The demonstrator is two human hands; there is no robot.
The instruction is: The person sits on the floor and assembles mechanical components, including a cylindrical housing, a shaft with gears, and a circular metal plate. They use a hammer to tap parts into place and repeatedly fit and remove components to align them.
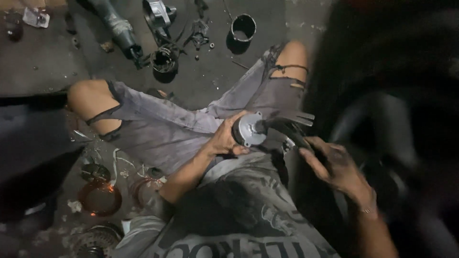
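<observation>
Grimy floor; left hand [224, 138] grips round metal housing [248, 129], flat face up-right.

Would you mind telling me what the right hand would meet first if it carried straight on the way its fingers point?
Probably the dark curved part that its fingertips touch; beyond that, the round grey metal piece in the left hand. Depth is unclear.

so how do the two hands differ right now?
The left hand is curled around a round silver metal part, its grip closed on it; the right hand has its fingers spread over a dark curved piece, and whether it grips is unclear. The left hand sits over the lap, the right beside a large dark blurred object. Both are bare and grimy.
</observation>
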